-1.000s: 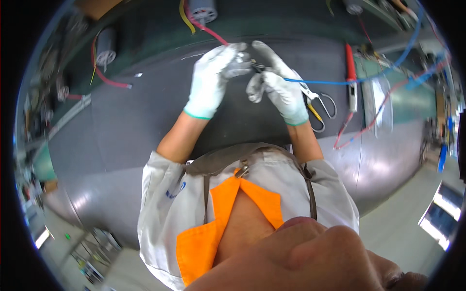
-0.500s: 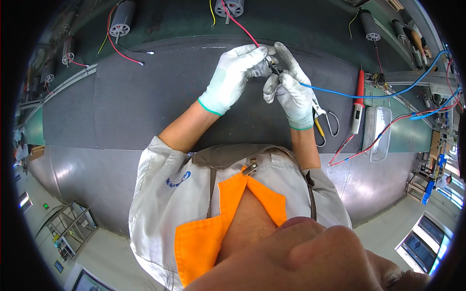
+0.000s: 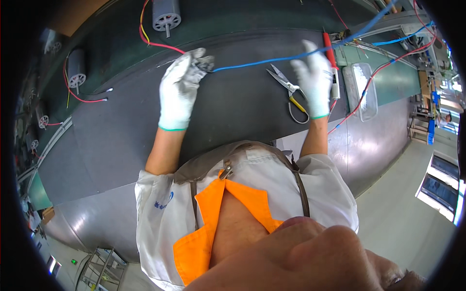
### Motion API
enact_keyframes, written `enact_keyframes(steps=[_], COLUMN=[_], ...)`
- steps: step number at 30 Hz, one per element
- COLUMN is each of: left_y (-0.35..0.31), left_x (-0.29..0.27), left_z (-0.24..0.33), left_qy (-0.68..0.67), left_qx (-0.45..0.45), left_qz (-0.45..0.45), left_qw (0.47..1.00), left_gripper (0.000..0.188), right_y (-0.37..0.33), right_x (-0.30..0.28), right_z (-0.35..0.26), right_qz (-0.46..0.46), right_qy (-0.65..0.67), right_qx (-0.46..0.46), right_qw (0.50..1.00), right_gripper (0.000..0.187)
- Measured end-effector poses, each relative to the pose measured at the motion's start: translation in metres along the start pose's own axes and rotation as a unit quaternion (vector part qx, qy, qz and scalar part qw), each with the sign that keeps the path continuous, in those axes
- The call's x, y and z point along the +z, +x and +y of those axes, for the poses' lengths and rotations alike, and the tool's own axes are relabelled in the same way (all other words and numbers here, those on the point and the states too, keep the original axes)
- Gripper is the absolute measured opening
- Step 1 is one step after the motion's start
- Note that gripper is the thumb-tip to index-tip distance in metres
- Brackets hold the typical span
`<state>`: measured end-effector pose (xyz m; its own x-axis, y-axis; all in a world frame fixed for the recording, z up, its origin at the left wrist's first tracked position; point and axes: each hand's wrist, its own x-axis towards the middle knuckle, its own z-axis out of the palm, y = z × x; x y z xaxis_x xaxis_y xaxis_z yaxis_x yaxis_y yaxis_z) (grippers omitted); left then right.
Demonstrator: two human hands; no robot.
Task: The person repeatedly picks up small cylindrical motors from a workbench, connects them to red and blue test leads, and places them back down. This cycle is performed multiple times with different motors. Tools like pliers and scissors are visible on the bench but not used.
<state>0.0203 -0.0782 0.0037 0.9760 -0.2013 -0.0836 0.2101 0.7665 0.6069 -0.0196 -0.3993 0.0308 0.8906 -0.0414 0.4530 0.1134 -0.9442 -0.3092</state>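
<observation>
My left hand (image 3: 182,85), in a white glove with grey-stained fingertips, is closed on wire ends above the dark work mat (image 3: 233,111). A red wire (image 3: 167,47) enters its fingers from a grey motor (image 3: 166,17), and a blue wire (image 3: 262,62) leaves them to the right; the fingers hide where the wires meet. My right hand (image 3: 313,82), also gloved, has its fingers outstretched with nothing in them. The blue wire passes across its fingers. Scissors (image 3: 291,88) with a yellow-sleeved handle lie left of it, and a red and white pen-shaped tool (image 3: 330,53) lies beside it on the right.
A clear plastic box (image 3: 366,104) stands at the right, with a red cable (image 3: 388,65) running over it. Another grey motor (image 3: 76,68) with loose leads sits at the left. More motors (image 3: 43,119) line the far left edge, beyond a metal rail (image 3: 53,138).
My hands have come apart: the left has moved left with the wire ends, the right has let go and opened near the pen-shaped tool. The scissors now show fully. The view has shifted.
</observation>
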Motion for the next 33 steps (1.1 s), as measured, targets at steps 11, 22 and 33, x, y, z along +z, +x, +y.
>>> enact_keyframes(steps=[11,22,33], left_y=[-0.004,-0.006,0.014], left_x=[0.002,-0.009,-0.018], left_z=[-0.003,-0.002,-0.026], left_qy=[-0.004,0.019,-0.028], left_qx=[-0.012,-0.029,-0.056], left_qz=[-0.016,0.009,-0.015], left_qw=[1.0,0.999,0.998], left_gripper=[0.034,0.036,0.034], right_y=[-0.003,0.086,-0.004], right_x=[0.017,0.107,-0.022], right_z=[0.055,-0.053,0.034], right_qz=[-0.028,-0.202,-0.063], right_qy=[0.438,0.273,0.115], right_qx=[0.264,-0.024,0.185], right_qw=[0.859,0.94,0.974], right_gripper=[0.046,0.024,0.047])
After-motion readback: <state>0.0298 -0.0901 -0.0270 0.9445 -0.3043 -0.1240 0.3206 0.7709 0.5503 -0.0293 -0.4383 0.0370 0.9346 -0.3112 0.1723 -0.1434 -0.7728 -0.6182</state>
